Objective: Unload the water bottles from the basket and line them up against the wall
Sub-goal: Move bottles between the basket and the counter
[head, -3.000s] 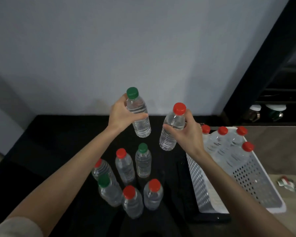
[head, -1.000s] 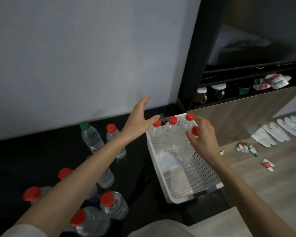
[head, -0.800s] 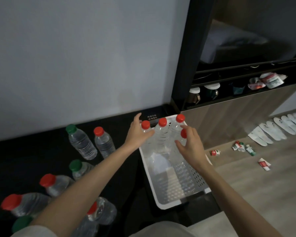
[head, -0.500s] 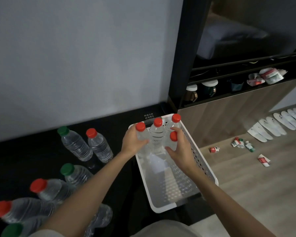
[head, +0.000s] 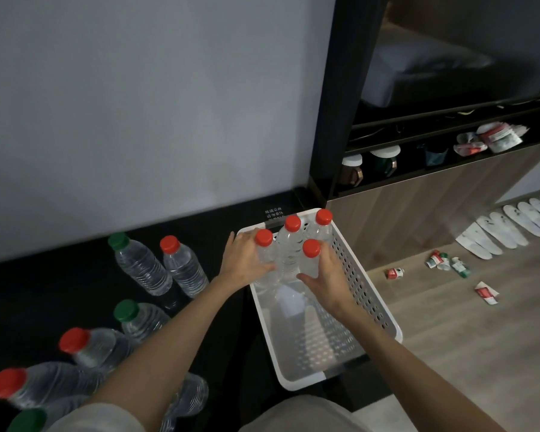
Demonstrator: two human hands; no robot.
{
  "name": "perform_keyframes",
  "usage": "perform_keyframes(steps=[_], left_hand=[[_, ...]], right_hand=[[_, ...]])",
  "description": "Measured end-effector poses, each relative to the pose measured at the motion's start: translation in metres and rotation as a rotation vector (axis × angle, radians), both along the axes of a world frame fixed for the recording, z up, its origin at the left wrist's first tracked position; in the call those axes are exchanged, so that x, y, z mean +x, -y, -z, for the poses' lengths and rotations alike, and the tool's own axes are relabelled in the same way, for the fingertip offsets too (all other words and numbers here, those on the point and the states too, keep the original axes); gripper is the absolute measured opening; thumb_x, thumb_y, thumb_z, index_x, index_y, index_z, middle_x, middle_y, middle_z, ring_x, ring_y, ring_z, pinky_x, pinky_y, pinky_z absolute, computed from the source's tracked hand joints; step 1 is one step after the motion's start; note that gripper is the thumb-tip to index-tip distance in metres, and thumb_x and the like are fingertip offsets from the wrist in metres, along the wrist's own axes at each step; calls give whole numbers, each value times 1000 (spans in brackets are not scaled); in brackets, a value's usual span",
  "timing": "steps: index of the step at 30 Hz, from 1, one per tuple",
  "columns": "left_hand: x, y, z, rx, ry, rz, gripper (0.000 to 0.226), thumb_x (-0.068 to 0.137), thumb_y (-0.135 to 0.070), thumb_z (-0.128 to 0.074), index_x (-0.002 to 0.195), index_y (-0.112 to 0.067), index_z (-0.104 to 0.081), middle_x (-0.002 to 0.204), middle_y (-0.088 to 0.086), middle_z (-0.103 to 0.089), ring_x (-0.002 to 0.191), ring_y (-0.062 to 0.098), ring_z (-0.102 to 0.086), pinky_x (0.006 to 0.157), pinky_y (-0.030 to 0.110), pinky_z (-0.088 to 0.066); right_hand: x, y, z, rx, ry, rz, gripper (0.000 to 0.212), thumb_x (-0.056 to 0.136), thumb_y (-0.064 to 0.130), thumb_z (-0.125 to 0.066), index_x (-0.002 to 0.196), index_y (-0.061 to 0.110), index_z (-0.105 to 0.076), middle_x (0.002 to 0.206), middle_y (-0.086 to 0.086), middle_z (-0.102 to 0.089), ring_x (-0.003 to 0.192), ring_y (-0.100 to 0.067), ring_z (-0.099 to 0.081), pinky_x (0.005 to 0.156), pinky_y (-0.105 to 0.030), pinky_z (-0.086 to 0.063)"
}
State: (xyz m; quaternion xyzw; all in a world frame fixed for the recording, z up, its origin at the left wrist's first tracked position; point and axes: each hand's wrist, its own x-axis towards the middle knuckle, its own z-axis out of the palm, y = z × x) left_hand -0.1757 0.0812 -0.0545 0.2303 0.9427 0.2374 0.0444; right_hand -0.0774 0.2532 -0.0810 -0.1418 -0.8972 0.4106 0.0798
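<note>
Bottles (head: pixel 289 251), four red-capped, stand at the basket's (head: pixel 384 313) far end. Both hands, open above the caps a second ago, have dropped. Fingers (head: pixel 325 258) now wrap two: left hand (head: pixel 245 260) on the left bottle (head: pixel 264 257), right hand (head: pixel 328 275) on the near-right bottle (head: pixel 309 265). They look ready to be lifted to the pair (head: pixel 141 269) by the wall (head: pixel 138 120).

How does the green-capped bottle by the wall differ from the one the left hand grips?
The wall bottle has a green cap, the held bottle a red one. The wall bottle stands unheld on the black surface; the held bottle is in the basket, gripped by the left hand. Both are clear and upright.
</note>
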Motion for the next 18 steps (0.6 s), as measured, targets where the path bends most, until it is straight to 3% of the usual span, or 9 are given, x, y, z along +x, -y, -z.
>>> perform_keyframes(steps=[4,7,10,12,14,18], left_hand=[[5,-2,-4,11,-37,-11,64,69,-47,-80,125,-24,-59,124,-3,-65,124,17,-54,119,43,-16],[4,-3,-13,11,-46,-30,63,68,-51,-78,122,-24,-60,115,-4,-68,117,17,-59,119,42,-15],[-1,1,-31,19,-61,-45,58,66,-54,-76,114,-24,-63,103,-7,-70,105,16,-63,117,41,-27],[-2,6,-53,79,-68,-61,50,63,-53,-77,103,-25,-64,91,-9,-68,90,14,-66,93,35,-50],[-3,12,-76,111,-87,-86,47,61,-53,-77,95,-23,-63,85,-9,-65,77,12,-63,67,29,-51],[-7,30,-115,162,-181,-88,54,55,-66,-66,93,-28,-62,84,-11,-68,77,13,-65,66,34,-56]], right_hand=[[0,-2,-13,-37,14,-19,76,76,15,-80,137,23,-35,135,-3,-54,125,-25,-52,105,-48,-44],[8,-2,-34,-44,-11,-33,82,78,21,-78,143,29,-28,134,-1,-56,121,-24,-55,101,-47,-47],[15,-1,-61,-7,-77,-60,76,78,24,-76,140,27,-33,129,2,-58,115,-22,-58,92,-41,-51],[18,-1,-81,27,-123,-72,60,78,26,-76,125,31,-39,118,7,-59,101,-15,-59,76,-24,-47],[19,3,-101,71,-157,-78,52,79,33,-75,110,39,-33,107,11,-58,89,-11,-56,67,-18,-39],[15,19,-137,125,-206,-60,52,80,46,-71,111,33,-32,99,13,-60,81,-11,-60,71,-31,-43]])
